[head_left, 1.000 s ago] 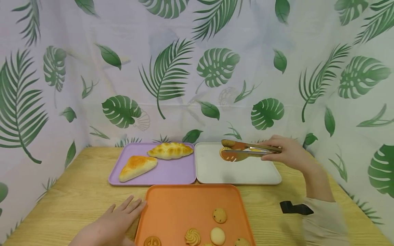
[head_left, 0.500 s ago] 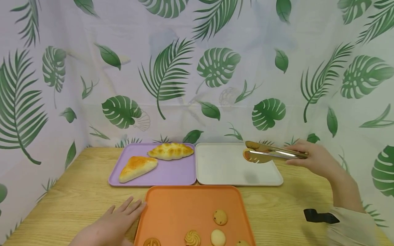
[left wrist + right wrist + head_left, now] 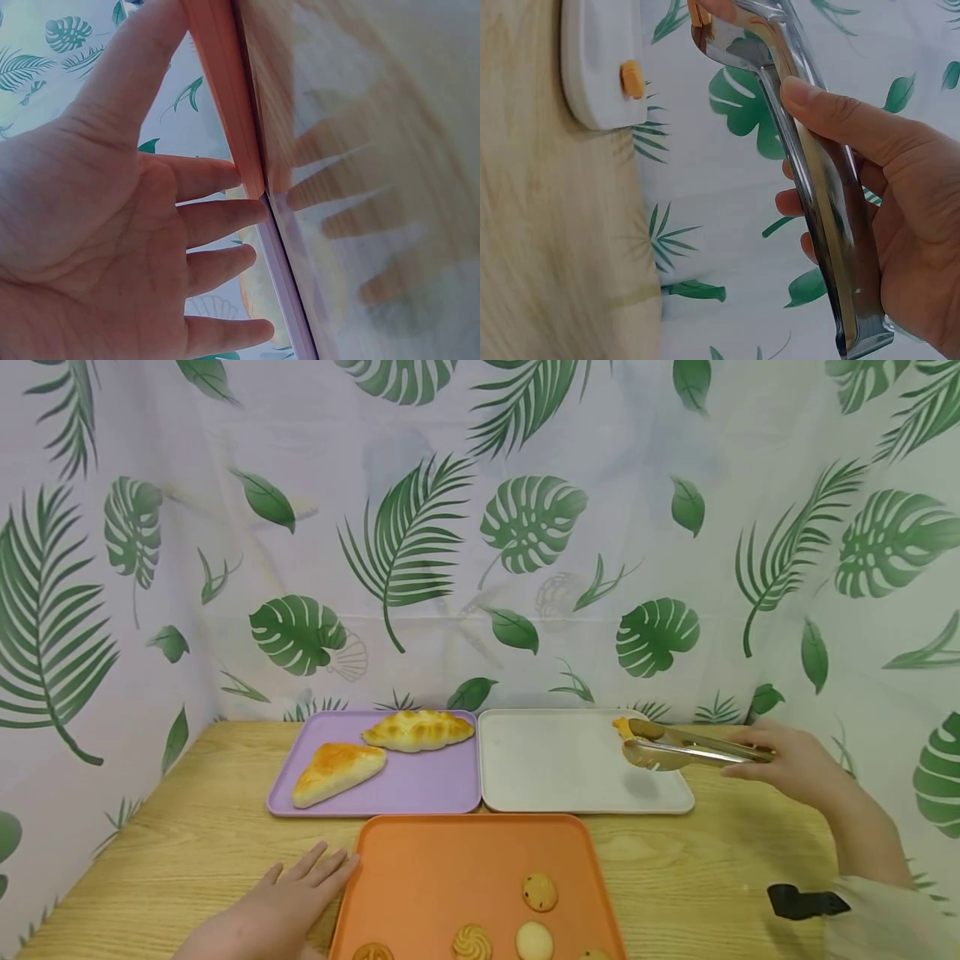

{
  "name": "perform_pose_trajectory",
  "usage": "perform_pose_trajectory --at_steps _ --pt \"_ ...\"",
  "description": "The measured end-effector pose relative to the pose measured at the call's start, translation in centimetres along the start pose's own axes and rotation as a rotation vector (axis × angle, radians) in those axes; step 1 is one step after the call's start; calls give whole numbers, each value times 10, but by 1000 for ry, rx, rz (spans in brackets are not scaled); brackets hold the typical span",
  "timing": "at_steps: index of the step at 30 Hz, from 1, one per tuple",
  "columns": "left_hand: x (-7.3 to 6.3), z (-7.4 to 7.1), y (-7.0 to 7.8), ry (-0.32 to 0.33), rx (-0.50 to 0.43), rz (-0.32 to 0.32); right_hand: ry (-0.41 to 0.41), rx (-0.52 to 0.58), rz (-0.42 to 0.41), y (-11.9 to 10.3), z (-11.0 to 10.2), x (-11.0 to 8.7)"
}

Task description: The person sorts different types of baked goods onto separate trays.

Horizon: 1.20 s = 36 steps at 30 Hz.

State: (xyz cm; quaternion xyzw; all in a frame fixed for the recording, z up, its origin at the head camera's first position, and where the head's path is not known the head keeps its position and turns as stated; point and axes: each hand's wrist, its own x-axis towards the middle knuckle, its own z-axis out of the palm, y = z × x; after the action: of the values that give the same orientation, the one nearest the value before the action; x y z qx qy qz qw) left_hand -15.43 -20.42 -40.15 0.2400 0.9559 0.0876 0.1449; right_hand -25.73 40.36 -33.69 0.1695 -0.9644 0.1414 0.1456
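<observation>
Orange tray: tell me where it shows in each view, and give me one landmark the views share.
Head: the orange tray is at bottom centre, cut off by the lower edge, with the left hand at its left side.
Left wrist: only its edge shows, slanting from top centre to mid-picture, where the purple tray begins.
Right wrist: not in it.
Shared landmark: the leaf-print backdrop.

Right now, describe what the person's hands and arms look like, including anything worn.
Both the left hand and the right hand are bare, with no glove or ring showing. The right arm wears a loose, pale cream sleeve that stops short of the hand, with a black strap-like piece jutting out beside its cuff. No left sleeve shows.
</observation>
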Motion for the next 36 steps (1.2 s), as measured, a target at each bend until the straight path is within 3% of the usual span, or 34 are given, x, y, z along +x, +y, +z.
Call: perform_pose_trajectory --at_steps 16,29,36 --pt "-1 -2 5 -1 -20 -10 -143 21 93 21 28 3" --pt "-3 -4 5 0 -25 -2 -160 5 112 30 32 -2" --pt "-4 -4 5 3 -30 6 -147 -7 100 24 22 1"
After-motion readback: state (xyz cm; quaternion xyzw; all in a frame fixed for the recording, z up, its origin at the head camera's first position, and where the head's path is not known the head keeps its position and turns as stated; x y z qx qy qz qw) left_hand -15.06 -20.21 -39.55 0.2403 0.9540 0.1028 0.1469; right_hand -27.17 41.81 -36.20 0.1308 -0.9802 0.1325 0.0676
